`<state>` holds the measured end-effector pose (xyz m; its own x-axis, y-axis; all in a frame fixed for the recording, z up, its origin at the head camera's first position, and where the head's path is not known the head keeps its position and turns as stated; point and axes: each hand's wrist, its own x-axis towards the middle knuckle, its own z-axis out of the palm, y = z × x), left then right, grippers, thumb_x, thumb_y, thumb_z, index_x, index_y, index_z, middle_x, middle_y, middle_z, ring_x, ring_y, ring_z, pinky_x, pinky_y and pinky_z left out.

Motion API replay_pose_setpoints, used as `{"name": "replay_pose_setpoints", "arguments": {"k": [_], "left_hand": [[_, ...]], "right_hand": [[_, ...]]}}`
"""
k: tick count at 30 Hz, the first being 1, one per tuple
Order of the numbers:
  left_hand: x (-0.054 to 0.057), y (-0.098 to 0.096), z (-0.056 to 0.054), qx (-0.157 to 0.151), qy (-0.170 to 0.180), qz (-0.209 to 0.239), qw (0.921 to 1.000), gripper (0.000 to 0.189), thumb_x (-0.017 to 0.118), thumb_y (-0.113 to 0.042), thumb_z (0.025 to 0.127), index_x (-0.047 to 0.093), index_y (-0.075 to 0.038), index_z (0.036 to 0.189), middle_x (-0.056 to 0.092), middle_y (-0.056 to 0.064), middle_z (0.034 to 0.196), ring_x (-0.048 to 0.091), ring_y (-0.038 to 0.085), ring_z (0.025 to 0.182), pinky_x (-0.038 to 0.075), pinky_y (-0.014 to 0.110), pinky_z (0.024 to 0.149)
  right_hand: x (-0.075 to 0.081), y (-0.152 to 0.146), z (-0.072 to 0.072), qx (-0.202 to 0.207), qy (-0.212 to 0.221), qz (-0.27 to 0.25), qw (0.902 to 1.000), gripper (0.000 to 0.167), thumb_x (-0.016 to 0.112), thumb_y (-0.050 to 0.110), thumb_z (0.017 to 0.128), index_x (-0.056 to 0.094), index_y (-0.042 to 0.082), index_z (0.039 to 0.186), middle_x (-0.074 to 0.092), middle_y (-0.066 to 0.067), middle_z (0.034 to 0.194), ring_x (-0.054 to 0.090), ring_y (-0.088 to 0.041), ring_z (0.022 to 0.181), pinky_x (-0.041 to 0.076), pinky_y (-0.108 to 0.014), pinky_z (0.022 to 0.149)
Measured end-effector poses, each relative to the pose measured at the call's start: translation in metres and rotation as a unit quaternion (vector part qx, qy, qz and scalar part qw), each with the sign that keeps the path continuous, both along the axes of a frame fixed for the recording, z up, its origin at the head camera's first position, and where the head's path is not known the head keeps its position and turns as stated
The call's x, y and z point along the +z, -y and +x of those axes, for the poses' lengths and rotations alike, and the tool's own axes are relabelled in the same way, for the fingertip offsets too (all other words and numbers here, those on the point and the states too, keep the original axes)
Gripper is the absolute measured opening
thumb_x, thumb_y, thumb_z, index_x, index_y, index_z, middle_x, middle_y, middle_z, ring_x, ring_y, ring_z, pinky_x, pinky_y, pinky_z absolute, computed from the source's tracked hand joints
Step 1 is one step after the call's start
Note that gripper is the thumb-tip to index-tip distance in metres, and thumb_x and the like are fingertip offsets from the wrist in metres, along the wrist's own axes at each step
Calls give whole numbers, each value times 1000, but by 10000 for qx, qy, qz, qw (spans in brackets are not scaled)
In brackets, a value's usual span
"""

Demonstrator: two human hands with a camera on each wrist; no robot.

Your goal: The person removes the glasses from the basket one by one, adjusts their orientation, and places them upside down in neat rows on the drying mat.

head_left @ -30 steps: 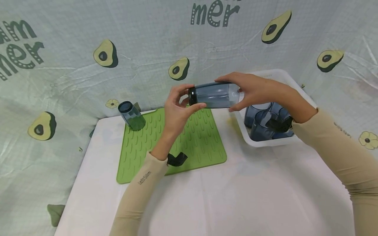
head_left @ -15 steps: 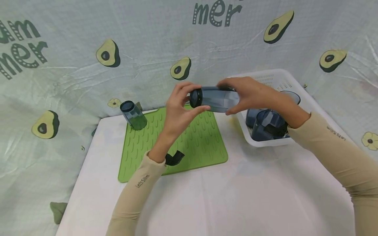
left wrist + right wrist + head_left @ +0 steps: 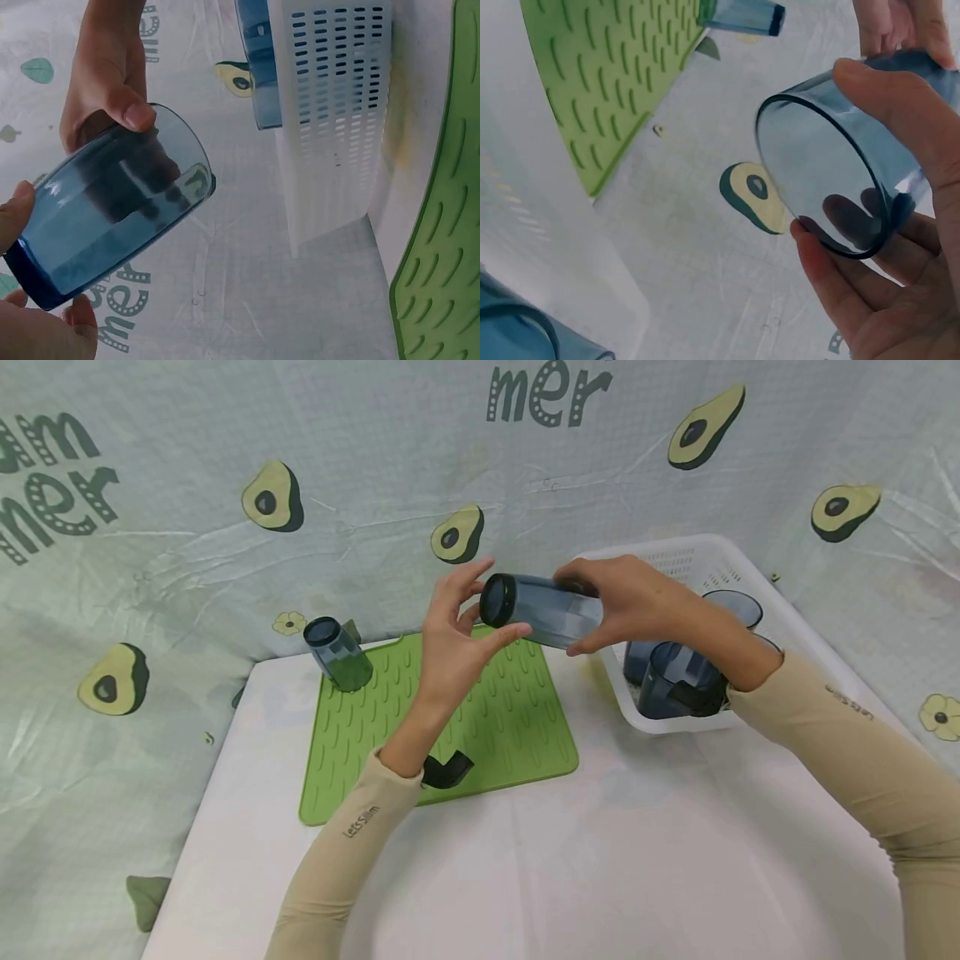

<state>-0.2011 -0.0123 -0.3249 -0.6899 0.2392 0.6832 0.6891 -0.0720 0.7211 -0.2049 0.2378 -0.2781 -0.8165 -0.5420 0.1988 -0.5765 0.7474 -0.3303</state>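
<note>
A translucent blue tumbler (image 3: 542, 610) is held sideways in the air between both hands, its thick dark base to the left. My right hand (image 3: 637, 602) grips it near the open rim, thumb and fingers on opposite sides. At the base end my left hand (image 3: 453, 643) has its thumb and curled lower fingers at the glass, while its index finger lifts off. In the right wrist view the tumbler's round rim (image 3: 870, 161) faces the camera. A second blue tumbler (image 3: 345, 660) stands base up on the far left corner of a green ribbed mat (image 3: 517, 727).
A white perforated basket (image 3: 645, 724) at the right, behind my right forearm, contains several blue tumblers (image 3: 660, 689). The white-covered table (image 3: 600, 852) extends in front of the mat. Behind it hangs a pale curtain (image 3: 360, 435) printed with avocados.
The tumbler has tilted and turned, so its dark base now faces the head camera more. My right hand has shifted slightly left and down; the left index finger has straightened away.
</note>
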Motion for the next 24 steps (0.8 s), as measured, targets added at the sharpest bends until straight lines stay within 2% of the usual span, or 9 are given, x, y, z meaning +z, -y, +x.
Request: {"name": "replay_pose_setpoints", "arguments": {"k": [3, 6, 8, 10, 14, 16, 18, 21, 24], "left_hand": [[0, -1, 1, -317, 359, 566, 9972, 77, 78, 16, 80, 44, 6, 148, 41, 12, 146, 51, 18, 123, 49, 41, 105], [1, 0, 0, -695, 407, 922, 9925, 72, 74, 20, 81, 45, 10, 146, 46, 10, 144, 52, 22, 128, 45, 44, 112], [2, 0, 0, -985, 373, 1045, 9889, 68, 77, 13, 83, 48, 9, 144, 51, 9, 141, 53, 24, 128, 45, 44, 112], [2, 0, -1, -1338, 430, 1107, 9839, 68, 83, -1, 83, 51, 2, 143, 55, 8, 139, 53, 25, 127, 47, 42, 109], [3, 0, 0, -2209, 682, 1160, 9660, 77, 88, -23, 78, 52, -18, 146, 54, 9, 144, 50, 27, 135, 48, 37, 108], [3, 1, 0, -2628, 742, 1142, 9552, 83, 89, -20, 78, 48, -18, 150, 51, 15, 148, 45, 31, 141, 45, 39, 111], [4, 3, -1, -2930, 734, 1069, 9473, 91, 88, -16, 78, 41, -13, 155, 46, 20, 153, 40, 34, 145, 41, 41, 115], [5, 7, 0, -3123, 689, 948, 9427, 99, 88, -13, 78, 32, -7, 159, 42, 22, 156, 37, 36, 147, 38, 42, 118], [4, 8, 0, -3090, 613, 913, 9447, 96, 86, -11, 80, 33, -7, 159, 45, 19, 154, 40, 34, 145, 40, 40, 116]], "right_hand": [[-1, 0, 0, 36, -108, -344, 9993, 85, 94, 32, 72, 53, 1, 139, 65, -15, 127, 65, -27, 105, 54, -45, 87], [-2, -1, -1, 38, -10, -783, 9969, 86, 96, 28, 70, 54, 2, 139, 66, -12, 123, 65, -24, 105, 53, -41, 86], [-2, -1, 0, 108, 220, -1083, 9938, 86, 97, 26, 69, 54, 3, 140, 66, -10, 124, 64, -23, 107, 53, -37, 87], [-2, 0, 1, 268, 493, -1347, 9893, 87, 97, 24, 69, 54, 4, 141, 65, -10, 126, 64, -22, 111, 53, -31, 89], [-2, 4, 3, 686, 940, -1839, 9760, 85, 97, 17, 69, 54, 4, 142, 64, -10, 130, 63, -22, 118, 52, -22, 94], [-3, 5, 3, 795, 1043, -2012, 9707, 85, 97, 11, 68, 54, 4, 142, 63, -10, 130, 63, -20, 118, 53, -21, 94], [-3, 5, 3, 827, 1121, -2122, 9672, 86, 97, 7, 67, 54, 4, 141, 64, -10, 129, 63, -18, 116, 54, -21, 93], [-2, 5, 4, 842, 1203, -2171, 9650, 87, 97, 6, 66, 54, 5, 142, 64, -8, 129, 64, -14, 113, 54, -22, 91], [-2, 6, 5, 920, 1320, -2182, 9625, 88, 97, 8, 66, 54, 6, 142, 63, -6, 129, 64, -13, 113, 55, -23, 92]]}}
